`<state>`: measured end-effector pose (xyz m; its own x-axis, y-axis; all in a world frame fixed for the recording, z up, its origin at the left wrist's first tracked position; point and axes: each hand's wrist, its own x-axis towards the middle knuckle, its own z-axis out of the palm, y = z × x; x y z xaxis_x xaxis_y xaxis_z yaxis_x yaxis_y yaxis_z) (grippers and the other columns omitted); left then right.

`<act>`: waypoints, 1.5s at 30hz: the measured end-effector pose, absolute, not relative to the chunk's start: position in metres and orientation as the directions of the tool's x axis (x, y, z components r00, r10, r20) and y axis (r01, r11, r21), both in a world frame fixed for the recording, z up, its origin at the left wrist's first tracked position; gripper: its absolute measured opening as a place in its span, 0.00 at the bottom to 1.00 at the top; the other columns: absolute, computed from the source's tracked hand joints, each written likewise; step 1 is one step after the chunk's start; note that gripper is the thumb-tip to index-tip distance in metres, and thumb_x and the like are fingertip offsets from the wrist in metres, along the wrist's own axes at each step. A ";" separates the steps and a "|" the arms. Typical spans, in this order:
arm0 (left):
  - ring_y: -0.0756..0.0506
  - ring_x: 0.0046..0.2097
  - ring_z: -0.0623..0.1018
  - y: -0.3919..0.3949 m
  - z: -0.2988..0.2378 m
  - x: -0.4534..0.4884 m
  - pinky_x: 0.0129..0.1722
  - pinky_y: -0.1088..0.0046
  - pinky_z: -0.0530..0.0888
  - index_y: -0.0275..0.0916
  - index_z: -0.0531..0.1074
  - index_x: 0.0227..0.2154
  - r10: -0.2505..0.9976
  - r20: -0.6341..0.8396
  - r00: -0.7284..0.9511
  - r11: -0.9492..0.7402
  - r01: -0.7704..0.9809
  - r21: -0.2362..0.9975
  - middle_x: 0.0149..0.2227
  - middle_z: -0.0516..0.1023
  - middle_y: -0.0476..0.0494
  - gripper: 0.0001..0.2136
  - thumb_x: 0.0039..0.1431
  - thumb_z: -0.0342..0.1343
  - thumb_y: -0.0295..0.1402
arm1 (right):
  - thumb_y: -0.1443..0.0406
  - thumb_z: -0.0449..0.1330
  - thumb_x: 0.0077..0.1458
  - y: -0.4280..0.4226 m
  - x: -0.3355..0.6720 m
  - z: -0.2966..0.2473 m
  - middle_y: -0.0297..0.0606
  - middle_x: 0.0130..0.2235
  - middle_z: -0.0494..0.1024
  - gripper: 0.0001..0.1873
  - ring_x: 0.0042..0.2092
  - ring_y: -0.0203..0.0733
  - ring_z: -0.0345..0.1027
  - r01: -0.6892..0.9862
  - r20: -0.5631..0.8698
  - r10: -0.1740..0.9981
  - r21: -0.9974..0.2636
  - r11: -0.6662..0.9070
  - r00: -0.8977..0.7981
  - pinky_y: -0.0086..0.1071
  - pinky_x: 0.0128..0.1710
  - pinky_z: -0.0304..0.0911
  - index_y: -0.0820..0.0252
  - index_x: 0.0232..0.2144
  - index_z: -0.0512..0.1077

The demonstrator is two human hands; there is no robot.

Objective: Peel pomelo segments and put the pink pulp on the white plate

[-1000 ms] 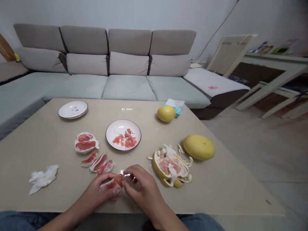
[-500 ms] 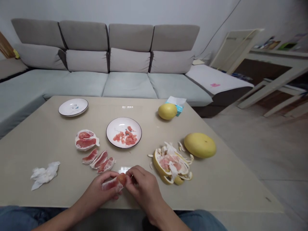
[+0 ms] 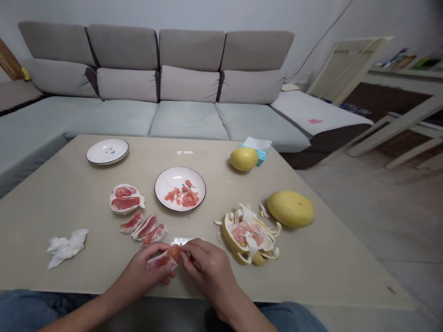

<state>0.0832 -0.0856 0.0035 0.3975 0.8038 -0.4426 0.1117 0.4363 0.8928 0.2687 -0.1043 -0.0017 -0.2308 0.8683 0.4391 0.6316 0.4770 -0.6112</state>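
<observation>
**Seated person working a pomelo segment at a low desk, seen from the room.** The left hand (image 3: 145, 263) and right hand (image 3: 207, 268) meet just above the near edge of the beige desk (image 3: 51, 198). The pomelo segment (image 3: 162, 258) is held between them: the left hand is curled loosely around its pale membrane, while the right hand is nearly closed in a pinch, its fingertips (image 3: 184, 251) pressed against the exposed red pulp at the segment's end. A small, bright translucent piece (image 3: 182, 240) lies just beyond the hands; its nature cannot be determined.

To the far left of the hands are three opened segments (image 3: 143, 227), lying in a row, and a split membrane with red pulp (image 3: 126, 199). A crumpled tissue (image 3: 67, 248) lies farther left. Behind them, a white plate (image 3: 173, 177) with a dark rim holds torn pulp pieces, and a second white plate (image 3: 107, 151) sits near the far edge. To the right are a heap of yellow peel and white pith (image 3: 247, 235), a large whole pomelo (image 3: 291, 209) just beside it, and a smaller whole pomelo (image 3: 244, 159) touching a tissue box (image 3: 258, 150). A grey sofa (image 3: 187, 124) stands beyond the desk.
</observation>
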 end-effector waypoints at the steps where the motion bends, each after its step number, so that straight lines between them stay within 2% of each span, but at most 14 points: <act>1: 0.45 0.33 0.77 -0.087 0.004 0.084 0.30 0.71 0.75 0.37 0.74 0.39 0.805 -0.441 0.397 0.435 0.112 0.893 0.32 0.77 0.45 0.17 0.48 0.65 0.41 | 0.71 0.55 0.58 -0.105 0.268 -0.003 0.40 0.31 0.79 0.09 0.32 0.39 0.73 0.664 0.459 0.855 -0.565 0.489 -0.240 0.28 0.32 0.63 0.60 0.35 0.75; 4: 0.45 0.34 0.77 -0.089 0.003 0.084 0.31 0.71 0.75 0.37 0.73 0.40 0.790 -0.449 0.418 0.449 0.105 0.888 0.31 0.77 0.45 0.17 0.49 0.64 0.41 | 0.71 0.55 0.57 -0.107 0.267 -0.004 0.39 0.28 0.77 0.08 0.29 0.39 0.70 0.713 0.489 0.838 -0.495 0.496 -0.244 0.28 0.29 0.61 0.61 0.32 0.74; 7: 0.44 0.34 0.78 -0.088 0.001 0.081 0.32 0.70 0.75 0.37 0.73 0.40 0.759 -0.460 0.460 0.475 0.092 0.875 0.32 0.78 0.45 0.17 0.49 0.65 0.41 | 0.72 0.56 0.52 -0.105 0.268 0.000 0.36 0.26 0.75 0.06 0.27 0.36 0.67 0.662 0.446 0.878 -0.607 0.441 -0.176 0.26 0.27 0.59 0.60 0.28 0.72; 10: 0.42 0.36 0.80 -0.085 0.000 0.077 0.33 0.69 0.75 0.38 0.73 0.40 0.734 -0.449 0.510 0.485 0.071 0.872 0.33 0.79 0.45 0.17 0.49 0.65 0.40 | 0.73 0.57 0.47 -0.103 0.270 0.006 0.33 0.25 0.73 0.06 0.26 0.34 0.65 0.596 0.336 0.934 -0.727 0.339 -0.121 0.25 0.26 0.59 0.59 0.24 0.70; 17: 0.42 0.37 0.80 -0.085 0.011 0.075 0.34 0.70 0.74 0.37 0.74 0.37 0.718 -0.473 0.511 0.528 0.043 0.848 0.32 0.80 0.45 0.16 0.47 0.67 0.38 | 0.75 0.55 0.43 -0.097 0.276 0.017 0.30 0.22 0.70 0.08 0.23 0.32 0.62 0.522 0.243 0.968 -0.818 0.241 -0.066 0.24 0.23 0.58 0.59 0.22 0.70; 22: 0.42 0.36 0.80 -0.084 0.016 0.075 0.33 0.71 0.73 0.37 0.73 0.34 0.707 -0.481 0.519 0.551 0.022 0.834 0.31 0.80 0.45 0.16 0.44 0.68 0.39 | 0.74 0.55 0.46 -0.094 0.281 0.024 0.30 0.23 0.70 0.07 0.24 0.32 0.63 0.435 0.153 0.984 -0.883 0.178 -0.092 0.24 0.24 0.58 0.60 0.24 0.70; 25: 0.43 0.36 0.80 -0.083 0.019 0.073 0.33 0.71 0.72 0.36 0.73 0.35 0.688 -0.479 0.546 0.558 0.024 0.829 0.31 0.80 0.45 0.16 0.45 0.68 0.38 | 0.73 0.55 0.48 -0.095 0.284 0.029 0.33 0.28 0.73 0.07 0.28 0.33 0.66 0.370 0.085 0.986 -0.919 0.133 -0.143 0.25 0.27 0.62 0.60 0.28 0.72; 28: 0.43 0.37 0.80 -0.082 0.020 0.071 0.34 0.71 0.73 0.36 0.73 0.36 0.673 -0.476 0.566 0.563 0.024 0.826 0.33 0.80 0.45 0.15 0.47 0.67 0.36 | 0.74 0.56 0.48 -0.097 0.285 0.035 0.38 0.41 0.76 0.19 0.36 0.35 0.70 0.255 0.044 0.970 -0.961 0.106 -0.239 0.27 0.35 0.67 0.58 0.43 0.72; 30: 0.43 0.37 0.80 -0.081 0.019 0.070 0.34 0.71 0.73 0.36 0.73 0.35 0.679 -0.480 0.556 0.563 0.026 0.826 0.33 0.80 0.45 0.14 0.47 0.68 0.35 | 0.73 0.58 0.50 -0.098 0.285 0.036 0.39 0.44 0.77 0.22 0.39 0.37 0.72 0.221 0.004 0.957 -0.973 0.071 -0.289 0.29 0.39 0.69 0.57 0.48 0.71; 34: 0.43 0.37 0.79 -0.080 0.017 0.070 0.34 0.71 0.73 0.37 0.73 0.34 0.692 -0.479 0.540 0.544 0.046 0.838 0.32 0.81 0.45 0.15 0.45 0.68 0.35 | 0.66 0.58 0.57 -0.099 0.284 0.035 0.37 0.35 0.80 0.09 0.36 0.39 0.72 0.272 -0.056 0.952 -0.962 0.029 -0.301 0.30 0.38 0.68 0.59 0.38 0.77; 41: 0.45 0.34 0.78 -0.079 0.014 0.069 0.34 0.71 0.73 0.37 0.73 0.34 0.709 -0.463 0.532 0.521 0.047 0.852 0.31 0.81 0.45 0.15 0.45 0.69 0.36 | 0.69 0.59 0.54 -0.098 0.279 0.029 0.33 0.26 0.77 0.07 0.29 0.36 0.68 0.355 0.055 0.975 -0.925 0.131 -0.216 0.27 0.30 0.62 0.60 0.28 0.77; 43: 0.45 0.35 0.78 -0.079 0.012 0.069 0.33 0.71 0.73 0.38 0.73 0.37 0.718 -0.467 0.515 0.554 -0.018 0.832 0.35 0.80 0.45 0.19 0.43 0.70 0.36 | 0.71 0.58 0.52 -0.099 0.278 0.028 0.32 0.25 0.75 0.07 0.28 0.34 0.66 0.349 0.086 0.979 -0.925 0.148 -0.186 0.26 0.29 0.61 0.60 0.26 0.76; 45: 0.45 0.37 0.78 -0.080 0.007 0.069 0.35 0.70 0.75 0.41 0.71 0.43 0.742 -0.473 0.475 0.600 -0.155 0.785 0.41 0.78 0.44 0.22 0.45 0.69 0.38 | 0.72 0.57 0.51 -0.101 0.275 0.027 0.32 0.24 0.73 0.07 0.27 0.34 0.65 0.336 0.115 0.980 -0.927 0.166 -0.165 0.25 0.28 0.60 0.61 0.26 0.74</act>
